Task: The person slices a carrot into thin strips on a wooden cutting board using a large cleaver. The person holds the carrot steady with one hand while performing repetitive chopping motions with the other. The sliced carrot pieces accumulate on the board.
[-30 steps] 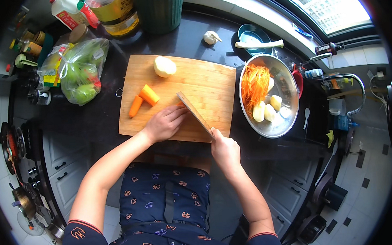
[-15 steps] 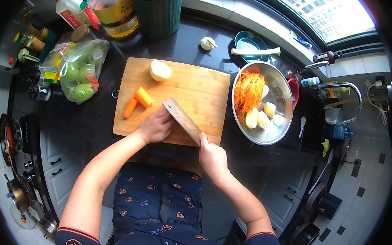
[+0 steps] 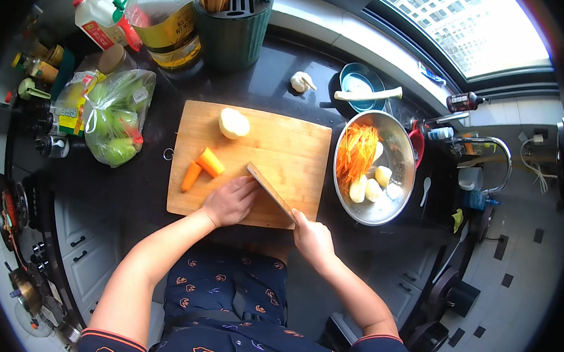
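Observation:
My right hand [image 3: 313,239] is closed round the handle of a cleaver [image 3: 271,193], its blade slanting over the near part of the wooden cutting board [image 3: 288,140]. Against the blade's left side rests my left hand [image 3: 231,201], fingers bent and pressed together; whatever lies under them is hidden. Two carrot pieces, a thick one [image 3: 210,162] and a thinner one [image 3: 191,177], lie left of the blade. A pale peeled potato [image 3: 234,123] sits at the board's far edge. Right of the board, a metal bowl [image 3: 395,205] holds shredded carrot [image 3: 357,156] and several peeled pale pieces [image 3: 372,190].
A garlic bulb [image 3: 302,82] and a teal dish [image 3: 361,76] with a pale-handled tool [image 3: 368,95] across it lie beyond the board. A bag of green vegetables [image 3: 118,121], an oil jug [image 3: 166,32] and a green utensil holder [image 3: 235,35] stand at the back left. A white spoon [image 3: 426,191] lies right.
The cleaver has turned more edge-on, so less of its blade face shows. Both hands keep their places at the board. The whole view has shifted slightly, with the counter lower in the picture.

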The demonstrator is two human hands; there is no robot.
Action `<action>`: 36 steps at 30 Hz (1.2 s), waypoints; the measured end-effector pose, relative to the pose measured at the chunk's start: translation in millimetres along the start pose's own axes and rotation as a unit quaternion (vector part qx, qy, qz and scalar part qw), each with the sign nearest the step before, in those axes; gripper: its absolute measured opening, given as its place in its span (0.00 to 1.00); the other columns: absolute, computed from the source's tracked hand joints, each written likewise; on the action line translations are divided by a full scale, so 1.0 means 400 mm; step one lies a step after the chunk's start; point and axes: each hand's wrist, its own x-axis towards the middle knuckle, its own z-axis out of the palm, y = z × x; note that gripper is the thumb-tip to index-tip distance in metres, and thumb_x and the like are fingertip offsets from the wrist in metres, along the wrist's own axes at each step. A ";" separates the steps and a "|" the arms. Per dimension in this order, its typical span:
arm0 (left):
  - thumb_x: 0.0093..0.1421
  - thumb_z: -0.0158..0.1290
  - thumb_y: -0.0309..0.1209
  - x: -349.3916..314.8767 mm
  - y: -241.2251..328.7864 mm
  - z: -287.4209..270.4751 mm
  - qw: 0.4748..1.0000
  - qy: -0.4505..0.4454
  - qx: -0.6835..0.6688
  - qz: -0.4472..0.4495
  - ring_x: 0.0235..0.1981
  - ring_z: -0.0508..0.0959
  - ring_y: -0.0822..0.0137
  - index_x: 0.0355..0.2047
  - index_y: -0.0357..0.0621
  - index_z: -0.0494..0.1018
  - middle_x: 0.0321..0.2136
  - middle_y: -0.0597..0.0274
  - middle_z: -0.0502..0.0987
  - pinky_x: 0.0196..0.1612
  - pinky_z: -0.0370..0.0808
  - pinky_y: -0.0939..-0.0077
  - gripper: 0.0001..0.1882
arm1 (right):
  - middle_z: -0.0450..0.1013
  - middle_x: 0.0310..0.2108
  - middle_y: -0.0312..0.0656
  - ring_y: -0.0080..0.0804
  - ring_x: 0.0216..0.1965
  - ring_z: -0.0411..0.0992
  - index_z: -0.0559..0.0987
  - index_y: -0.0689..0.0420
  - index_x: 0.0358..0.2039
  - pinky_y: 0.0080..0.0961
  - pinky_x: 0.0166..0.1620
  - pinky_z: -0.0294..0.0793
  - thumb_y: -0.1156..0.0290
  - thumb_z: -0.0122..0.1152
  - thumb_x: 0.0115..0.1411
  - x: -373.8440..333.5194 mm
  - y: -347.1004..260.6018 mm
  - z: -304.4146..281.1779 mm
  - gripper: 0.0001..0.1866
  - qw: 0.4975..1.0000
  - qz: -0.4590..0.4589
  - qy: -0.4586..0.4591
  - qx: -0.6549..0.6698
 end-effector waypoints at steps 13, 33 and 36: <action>0.56 0.55 0.32 -0.001 0.002 0.000 0.999 0.013 -0.032 -0.038 0.59 0.75 0.60 0.49 0.41 0.81 0.54 0.59 0.79 0.62 0.74 0.67 0.21 | 0.77 0.23 0.56 0.54 0.25 0.79 0.77 0.59 0.53 0.44 0.30 0.80 0.79 0.61 0.58 0.029 0.024 -0.032 0.21 0.997 -0.044 -0.006 0.071; 0.58 0.54 0.31 -0.004 0.014 0.005 0.997 0.004 -0.047 -0.060 0.60 0.75 0.59 0.54 0.40 0.79 0.56 0.57 0.78 0.63 0.73 0.65 0.23 | 0.78 0.28 0.59 0.56 0.29 0.80 0.78 0.57 0.53 0.45 0.34 0.82 0.79 0.60 0.58 0.016 0.024 -0.012 0.20 0.996 0.001 0.015 0.089; 0.58 0.54 0.30 -0.008 0.020 0.009 0.998 0.028 -0.031 -0.048 0.60 0.75 0.58 0.54 0.39 0.79 0.55 0.56 0.78 0.63 0.74 0.65 0.22 | 0.77 0.26 0.60 0.57 0.28 0.79 0.78 0.57 0.52 0.47 0.33 0.81 0.78 0.60 0.58 0.022 0.026 -0.023 0.20 0.995 -0.012 0.001 0.096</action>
